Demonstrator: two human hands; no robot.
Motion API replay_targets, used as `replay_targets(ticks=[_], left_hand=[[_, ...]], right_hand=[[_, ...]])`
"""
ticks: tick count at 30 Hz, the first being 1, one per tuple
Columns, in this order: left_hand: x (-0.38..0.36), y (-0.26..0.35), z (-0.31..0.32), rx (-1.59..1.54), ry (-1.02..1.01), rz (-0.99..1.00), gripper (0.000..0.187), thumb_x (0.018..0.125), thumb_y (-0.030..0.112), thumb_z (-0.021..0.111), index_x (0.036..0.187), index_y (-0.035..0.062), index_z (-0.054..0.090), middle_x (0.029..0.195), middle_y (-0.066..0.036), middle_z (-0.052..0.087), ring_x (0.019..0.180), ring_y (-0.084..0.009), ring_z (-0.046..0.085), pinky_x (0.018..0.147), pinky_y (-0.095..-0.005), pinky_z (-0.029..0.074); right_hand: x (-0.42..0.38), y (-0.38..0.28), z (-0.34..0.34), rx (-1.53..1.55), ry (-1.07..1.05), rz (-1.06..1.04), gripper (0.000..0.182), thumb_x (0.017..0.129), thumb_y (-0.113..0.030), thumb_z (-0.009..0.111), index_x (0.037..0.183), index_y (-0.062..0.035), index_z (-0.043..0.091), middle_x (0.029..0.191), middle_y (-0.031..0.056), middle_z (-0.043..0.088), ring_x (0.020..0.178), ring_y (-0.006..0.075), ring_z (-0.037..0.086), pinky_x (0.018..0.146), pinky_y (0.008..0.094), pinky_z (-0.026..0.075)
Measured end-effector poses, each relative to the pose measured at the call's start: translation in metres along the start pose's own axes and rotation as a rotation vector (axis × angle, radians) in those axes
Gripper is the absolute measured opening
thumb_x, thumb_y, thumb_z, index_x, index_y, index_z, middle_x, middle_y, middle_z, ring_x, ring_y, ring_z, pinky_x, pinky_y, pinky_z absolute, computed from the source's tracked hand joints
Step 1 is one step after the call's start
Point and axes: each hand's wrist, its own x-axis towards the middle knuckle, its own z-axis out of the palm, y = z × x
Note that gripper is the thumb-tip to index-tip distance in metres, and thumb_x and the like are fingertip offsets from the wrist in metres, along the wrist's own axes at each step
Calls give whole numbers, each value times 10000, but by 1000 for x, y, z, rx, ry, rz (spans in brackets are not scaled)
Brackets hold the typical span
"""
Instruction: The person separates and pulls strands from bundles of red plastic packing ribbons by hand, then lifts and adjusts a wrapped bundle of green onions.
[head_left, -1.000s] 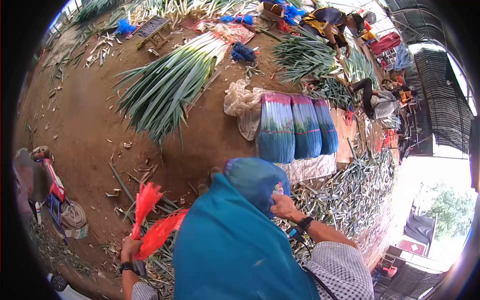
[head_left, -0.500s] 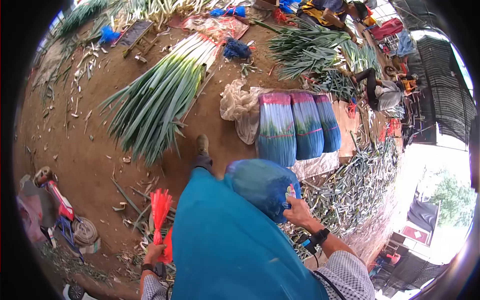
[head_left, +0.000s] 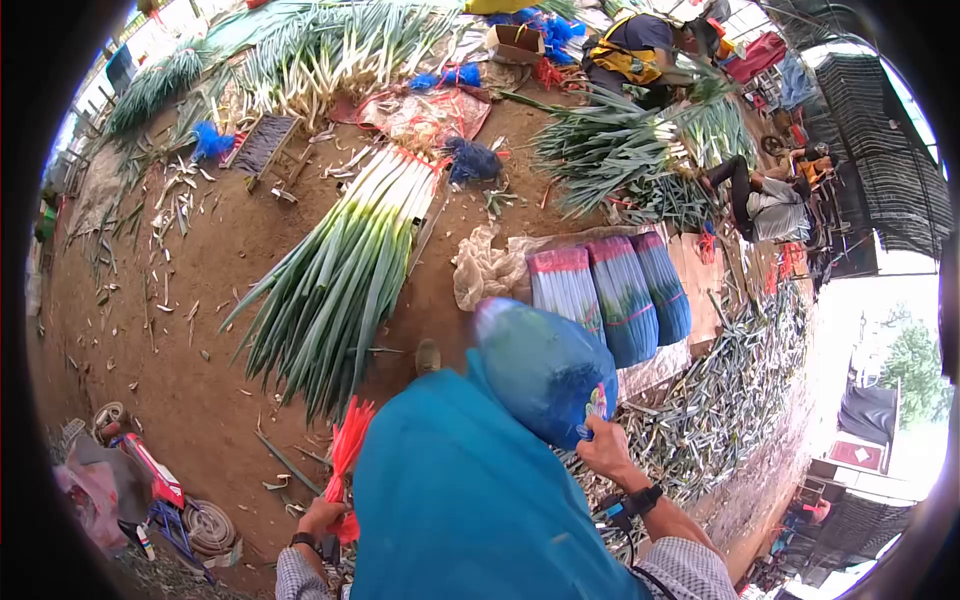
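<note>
My right hand (head_left: 608,450) is closed on the gathered end of a large blue mesh bag (head_left: 545,370), which looks packed full and hangs beside my blue apron (head_left: 450,500). A small colourful label shows at the gripped end; what fills the bag is hard to make out. On the other side, my left hand (head_left: 322,518) is closed around a bunch of red plastic strips (head_left: 349,445), their loose ends fanning upward. Just beyond the bag, several leek bundles in blue and red wrapping (head_left: 625,290) lie side by side on a sheet.
A big tied bunch of leeks (head_left: 345,270) lies ahead on the dirt floor. Leaf scraps (head_left: 690,400) cover the ground at right. A tricycle-like vehicle (head_left: 165,490) stands at lower left. One co-worker (head_left: 630,55) bends over leeks at the back; another person (head_left: 770,200) sits at right.
The view has tilted and shifted, so the floor items appear lower. The blue bag has swung slightly up and right relative to my apron. Both hands keep their hold.
</note>
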Motion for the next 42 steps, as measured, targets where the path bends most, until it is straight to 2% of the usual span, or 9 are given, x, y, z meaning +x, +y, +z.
replay_targets(ticks=[13, 17, 23, 24, 30, 31, 36, 39, 42], left_hand=[[-10, 79, 53, -82, 93, -1, 193, 754, 177, 731, 812, 12, 651, 706, -49, 635, 581, -142, 565, 529, -312, 443], [-23, 118, 73, -110, 108, -46, 201, 757, 187, 728, 820, 12, 651, 714, -51, 636, 590, -144, 567, 534, -314, 444], [-39, 156, 97, -181, 117, -106, 213, 762, 201, 722, 832, 13, 651, 726, -54, 637, 603, -147, 570, 542, -317, 447], [-40, 159, 99, -190, 110, -114, 215, 762, 203, 721, 834, 13, 651, 728, -55, 638, 605, -147, 571, 544, -317, 447], [-27, 196, 76, -187, 84, -115, 228, 767, 218, 715, 846, 13, 651, 740, -58, 639, 618, -150, 574, 551, -320, 450], [-21, 206, 68, -184, 84, -109, 230, 768, 220, 714, 848, 14, 651, 742, -59, 639, 621, -151, 574, 553, -320, 450], [-19, 260, 15, -139, 104, -110, 242, 772, 232, 710, 858, 14, 651, 752, -61, 641, 632, -153, 577, 559, -322, 452], [-22, 277, 0, -122, 118, -110, 249, 774, 239, 707, 864, 14, 651, 758, -63, 642, 638, -155, 578, 563, -323, 453], [-28, 288, -1, -125, 137, -96, 255, 776, 246, 704, 869, 14, 651, 764, -64, 643, 645, -156, 580, 567, -325, 455]], right_hand=[[185, -13, -69, 28, 21, -116, 165, 668, -142, 549, 790, -31, 554, 728, 239, 605, 739, 451, 587, 676, 524, 443], [243, 3, -85, 91, 103, -163, 176, 647, -138, 576, 765, -16, 533, 668, 245, 567, 666, 435, 575, 608, 493, 435], [296, -8, -110, 50, -79, -21, 185, 656, -141, 563, 804, -32, 570, 723, 246, 608, 726, 434, 602, 656, 493, 453], [305, 2, -103, 94, -21, -65, 201, 640, -149, 601, 743, 0, 515, 635, 225, 535, 612, 384, 562, 584, 454, 422], [337, -22, -121, 137, 49, -46, 197, 626, -123, 599, 744, 8, 510, 597, 184, 489, 547, 269, 510, 543, 408, 406], [339, -35, -131, 113, 2, 23, 197, 634, -158, 583, 738, -4, 515, 640, 236, 552, 626, 420, 560, 587, 465, 435], [337, -33, -123, 253, 69, 125, 215, 623, -137, 596, 690, 7, 451, 577, 196, 478, 528, 277, 498, 536, 417, 408], [351, -35, -126, 316, 61, 247, 165, 634, -69, 625, 695, 13, 496, 588, 28, 471, 591, 104, 448, 511, 330, 382], [375, -37, -126, 393, 108, 227, 172, 609, -54, 645, 684, 8, 503, 608, 18, 490, 605, 100, 452, 519, 318, 383]])
